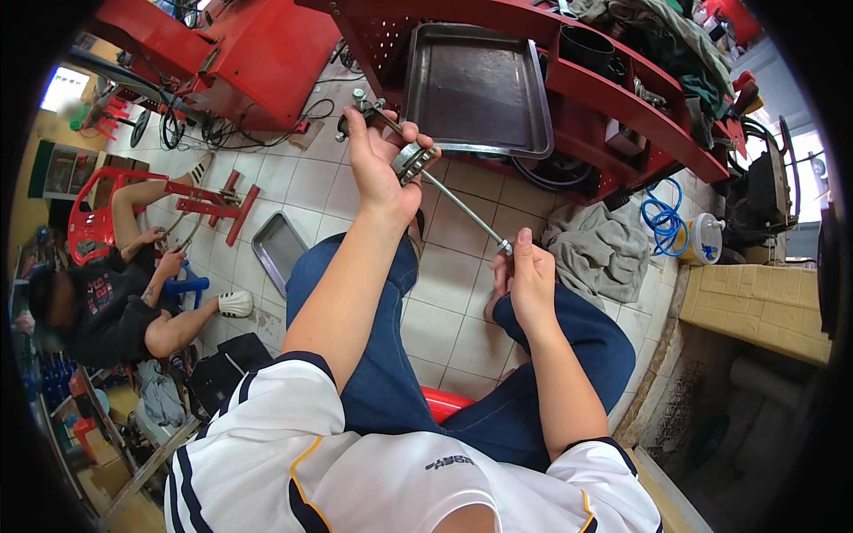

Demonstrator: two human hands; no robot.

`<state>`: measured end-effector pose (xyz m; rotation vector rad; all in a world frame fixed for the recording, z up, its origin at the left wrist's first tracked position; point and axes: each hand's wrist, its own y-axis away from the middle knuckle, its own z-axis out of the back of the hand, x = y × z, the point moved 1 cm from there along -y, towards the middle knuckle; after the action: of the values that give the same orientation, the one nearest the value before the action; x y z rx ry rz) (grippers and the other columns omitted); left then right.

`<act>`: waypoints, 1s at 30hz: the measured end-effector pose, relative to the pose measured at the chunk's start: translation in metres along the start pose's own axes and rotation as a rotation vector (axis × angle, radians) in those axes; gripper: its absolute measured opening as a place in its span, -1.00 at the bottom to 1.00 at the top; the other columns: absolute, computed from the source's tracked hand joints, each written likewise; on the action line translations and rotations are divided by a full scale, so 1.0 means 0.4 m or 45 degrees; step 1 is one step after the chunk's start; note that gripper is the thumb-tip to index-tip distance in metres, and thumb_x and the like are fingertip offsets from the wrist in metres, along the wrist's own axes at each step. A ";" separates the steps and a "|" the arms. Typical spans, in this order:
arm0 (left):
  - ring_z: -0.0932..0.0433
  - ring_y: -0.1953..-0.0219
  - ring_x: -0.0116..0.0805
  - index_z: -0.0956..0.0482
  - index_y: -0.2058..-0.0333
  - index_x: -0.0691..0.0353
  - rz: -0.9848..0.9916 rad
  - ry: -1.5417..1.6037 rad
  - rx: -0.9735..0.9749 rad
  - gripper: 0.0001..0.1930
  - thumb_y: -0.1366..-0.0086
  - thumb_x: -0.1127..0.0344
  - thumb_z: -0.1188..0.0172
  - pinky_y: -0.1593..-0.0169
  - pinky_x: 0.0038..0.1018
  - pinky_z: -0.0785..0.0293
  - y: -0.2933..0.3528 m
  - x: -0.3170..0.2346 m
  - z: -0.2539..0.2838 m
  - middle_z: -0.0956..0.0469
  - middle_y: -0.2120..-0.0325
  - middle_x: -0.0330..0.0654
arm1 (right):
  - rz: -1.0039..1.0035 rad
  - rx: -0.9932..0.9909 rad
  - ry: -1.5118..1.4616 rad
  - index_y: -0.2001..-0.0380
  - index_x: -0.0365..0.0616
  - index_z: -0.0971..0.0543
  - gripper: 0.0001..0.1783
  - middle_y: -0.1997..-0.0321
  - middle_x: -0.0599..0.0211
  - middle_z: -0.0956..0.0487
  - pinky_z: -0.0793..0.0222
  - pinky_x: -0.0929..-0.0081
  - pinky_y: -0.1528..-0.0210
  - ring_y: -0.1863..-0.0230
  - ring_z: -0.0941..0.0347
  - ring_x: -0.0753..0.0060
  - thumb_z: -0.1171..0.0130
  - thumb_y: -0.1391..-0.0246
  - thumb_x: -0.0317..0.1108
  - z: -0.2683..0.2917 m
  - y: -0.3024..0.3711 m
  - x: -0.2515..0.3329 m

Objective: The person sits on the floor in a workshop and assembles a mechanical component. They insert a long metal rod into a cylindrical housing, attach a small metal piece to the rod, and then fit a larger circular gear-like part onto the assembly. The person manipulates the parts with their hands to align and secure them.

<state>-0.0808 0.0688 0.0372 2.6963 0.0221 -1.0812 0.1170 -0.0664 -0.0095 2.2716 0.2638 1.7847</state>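
My left hand (380, 173) is closed around a metal assembly out in front of me. A round, gear-like metal part (413, 163) sticks out beside its fingers, and bolt-like ends (358, 96) show past the thumb. From the round part a long, thin metal rod (462, 208) slants down to the right. Nuts (506, 246) sit at the rod's lower end, where my right hand (531, 280) pinches with thumb and fingers. The assembly's exact kind cannot be made out, since my left hand covers part of it.
A dark metal tray (484, 89) rests at the red workbench (644, 115) ahead. Another tray (279, 247) lies on the tiled floor at left. A seated person (107, 302) works farther left. At right are a grey cloth (600, 249), blue hose (665, 216) and white bucket (706, 240).
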 end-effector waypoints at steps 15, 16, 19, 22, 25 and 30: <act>-0.53 0.46 -0.30 -0.35 0.19 0.04 -0.018 -0.150 0.136 -0.42 -0.42 -0.41 0.19 0.25 -0.27 -0.53 0.029 0.039 -0.021 -0.41 0.55 -0.24 | 0.727 -0.257 0.824 0.00 -0.20 -0.54 -0.53 0.16 0.23 -0.62 -0.42 0.43 0.17 0.19 -0.54 0.35 -0.43 -0.05 -0.31 -0.044 0.001 0.025; -0.53 0.45 -0.30 -0.35 0.19 0.04 -0.032 -0.174 0.145 -0.43 -0.43 -0.40 0.20 0.25 -0.28 -0.53 0.037 0.050 -0.023 -0.41 0.56 -0.24 | 0.693 -0.264 0.857 -0.04 -0.15 -0.53 -0.43 0.13 0.24 -0.57 -0.40 0.36 0.09 0.09 -0.49 0.26 -0.48 0.09 -0.38 -0.051 0.008 0.035; -0.54 0.45 -0.30 -0.36 0.16 0.04 -0.068 -0.227 0.188 -0.44 -0.45 -0.38 0.23 0.23 -0.34 -0.50 0.059 0.084 -0.022 -0.43 0.56 -0.21 | 0.767 -0.286 0.933 -0.01 -0.16 -0.52 -0.42 0.21 0.25 -0.55 -0.41 0.30 0.10 0.14 -0.48 0.23 -0.49 0.15 -0.46 -0.059 0.003 0.027; -0.55 0.45 -0.30 -0.36 0.15 0.04 -0.086 -0.239 0.195 -0.44 -0.45 -0.38 0.22 0.23 -0.36 -0.50 0.070 0.100 -0.026 -0.44 0.55 -0.20 | 0.809 -0.356 0.980 0.07 -0.18 -0.53 -0.48 0.28 0.23 -0.52 -0.41 0.25 0.11 0.20 -0.47 0.20 -0.47 0.17 -0.54 -0.061 0.000 0.015; -0.55 0.46 -0.29 -0.36 0.15 0.05 -0.118 -0.225 0.164 -0.43 -0.45 -0.38 0.22 0.24 -0.34 -0.51 0.073 0.106 -0.031 -0.45 0.55 -0.20 | 0.790 -0.377 1.026 0.16 -0.16 -0.55 -0.60 0.31 0.25 -0.52 -0.40 0.25 0.13 0.24 -0.48 0.18 -0.43 0.13 -0.54 -0.049 -0.004 0.001; -0.56 0.47 -0.29 -0.36 0.16 0.05 -0.168 -0.204 0.124 -0.44 -0.45 -0.37 0.21 0.25 -0.33 -0.54 0.070 0.108 -0.023 -0.45 0.55 -0.19 | 0.939 -0.429 1.237 0.20 -0.13 -0.58 -0.72 0.37 0.33 -0.57 -0.40 0.29 0.21 0.31 -0.52 0.14 -0.35 0.03 -0.53 -0.046 0.000 0.003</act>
<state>-0.0405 0.0404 0.0200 2.7159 0.1240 -1.3686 0.0994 -0.0648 -0.0043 1.1603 -0.7594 2.8904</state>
